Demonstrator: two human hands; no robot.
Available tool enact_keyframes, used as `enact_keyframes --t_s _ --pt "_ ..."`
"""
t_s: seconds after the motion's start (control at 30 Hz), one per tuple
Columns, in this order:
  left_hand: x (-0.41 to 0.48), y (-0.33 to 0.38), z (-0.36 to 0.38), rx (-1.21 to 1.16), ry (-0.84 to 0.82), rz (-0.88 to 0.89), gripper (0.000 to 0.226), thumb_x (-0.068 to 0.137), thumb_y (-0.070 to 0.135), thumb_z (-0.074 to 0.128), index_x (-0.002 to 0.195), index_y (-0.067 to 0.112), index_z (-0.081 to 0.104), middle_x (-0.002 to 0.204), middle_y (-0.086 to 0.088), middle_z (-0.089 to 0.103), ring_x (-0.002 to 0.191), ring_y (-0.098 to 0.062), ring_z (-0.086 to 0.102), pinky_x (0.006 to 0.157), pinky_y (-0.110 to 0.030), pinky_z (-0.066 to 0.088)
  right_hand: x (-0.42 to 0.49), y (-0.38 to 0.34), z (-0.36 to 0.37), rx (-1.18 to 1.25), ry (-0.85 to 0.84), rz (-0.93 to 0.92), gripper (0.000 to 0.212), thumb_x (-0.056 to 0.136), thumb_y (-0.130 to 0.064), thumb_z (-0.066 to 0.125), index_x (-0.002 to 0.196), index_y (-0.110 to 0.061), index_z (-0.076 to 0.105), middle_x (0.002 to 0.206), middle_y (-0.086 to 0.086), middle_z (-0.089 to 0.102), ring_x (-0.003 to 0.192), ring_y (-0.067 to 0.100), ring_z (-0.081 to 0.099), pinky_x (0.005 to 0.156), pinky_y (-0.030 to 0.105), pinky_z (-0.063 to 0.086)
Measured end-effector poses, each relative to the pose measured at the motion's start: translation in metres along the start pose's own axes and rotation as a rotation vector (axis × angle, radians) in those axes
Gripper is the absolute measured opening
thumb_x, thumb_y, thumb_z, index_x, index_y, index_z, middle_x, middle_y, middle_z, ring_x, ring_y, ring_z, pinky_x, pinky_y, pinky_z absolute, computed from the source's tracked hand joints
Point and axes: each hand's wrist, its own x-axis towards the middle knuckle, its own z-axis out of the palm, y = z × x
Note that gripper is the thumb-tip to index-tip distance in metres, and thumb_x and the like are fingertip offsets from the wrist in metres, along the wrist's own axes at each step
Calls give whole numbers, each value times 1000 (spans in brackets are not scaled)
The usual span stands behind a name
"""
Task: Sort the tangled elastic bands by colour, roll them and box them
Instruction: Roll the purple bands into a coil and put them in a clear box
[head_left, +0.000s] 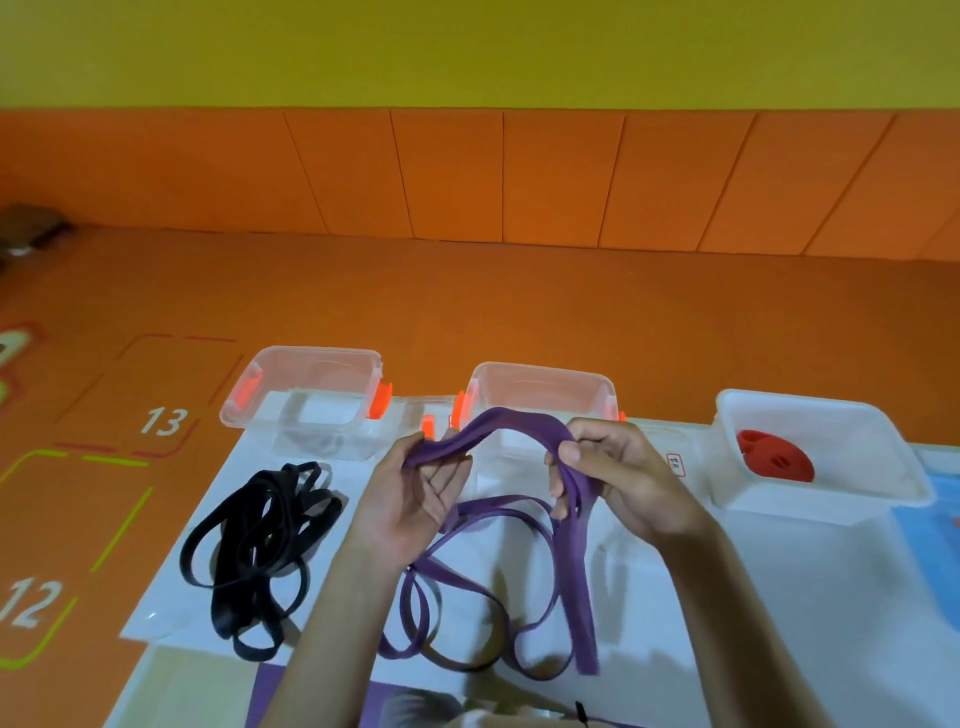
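A purple elastic band (579, 561) arches between my hands above the white sheet; its free end hangs down to the right. My left hand (423, 493) holds one end with the thumb over it, palm up. My right hand (610, 473) pinches the band at the arch's other side. More purple bands (441, 613) lie looped on the sheet below. A tangle of black bands (260, 551) lies to the left. A rolled red band (774, 457) sits in the white box (852, 499) at the right.
Two clear plastic boxes with orange clips stand behind the hands, one on the left (306, 400) and one in the middle (540, 395). The white sheet (779, 597) lies on an orange floor mat (467, 301) with the numbers 12 and 13. An orange wall panel runs behind.
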Motion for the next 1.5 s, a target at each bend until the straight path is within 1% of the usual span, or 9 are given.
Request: enact_keyframes --t_s 0.27,0.4,0.53,0.67,0.77,0.97,1.07,1.3,1.5 --pt "6 -50 -16 395 -300 -106 102 82 94 47 151 18 56 149 -14 63 143 -27 58 117 -54 43 16 24 1 -8 176 161 31 88 -46 78 88 -15 75 82 9 72 72 23 69 62 34 57" --pt "0 -89 -33 726 -313 -77 67 95 75 56 141 28 68 144 -6 68 141 -23 59 120 -44 41 27 56 8 17 273 347 27 100 -33 72 95 -7 76 92 13 79 82 23 76 70 36 63" --pt "8 -102 -37 963 -201 76 46 85 62 77 98 18 82 96 -6 83 94 -19 79 93 -33 56 32 74 13 -77 284 369 40 103 -39 67 107 0 75 100 11 80 94 24 77 81 37 63" --pt "11 -84 -27 672 -101 89 31 92 45 78 92 14 82 87 -12 79 89 -23 77 86 -32 60 23 80 12 -408 85 453 78 98 -78 44 112 -8 73 108 13 78 109 24 73 111 51 51" --pt "13 -71 -16 420 14 28 38 98 45 74 100 8 81 103 -17 80 100 -29 79 86 -39 63 6 89 6 -198 -126 703 66 87 -89 46 124 -40 72 126 -3 76 122 14 69 113 43 49" --pt "20 -66 -17 243 68 37 57 105 56 50 93 14 86 114 -13 80 102 -25 79 85 -37 62 -11 81 -18 -77 -148 546 29 92 -36 83 112 -16 77 106 10 79 97 27 77 89 43 64" --pt "23 -70 -17 249 68 68 56 109 53 46 97 17 88 120 -13 79 108 -27 79 84 -36 64 -14 77 -27 -84 -14 430 35 91 -37 83 108 -8 74 111 20 78 104 36 78 77 43 67" --pt "13 -88 -8 324 -1 7 77 100 71 41 110 8 83 122 -22 77 111 -32 77 85 -37 64 -20 70 -25 -100 -11 282 26 98 -29 66 115 -14 79 106 11 79 103 25 74 95 36 58" --pt "12 -82 11 204 -7 13 25 100 36 69 103 12 67 104 -7 76 96 -19 75 96 -41 54 -23 76 -14 -168 34 367 22 97 -17 74 117 -25 77 106 9 79 100 22 76 90 33 59"
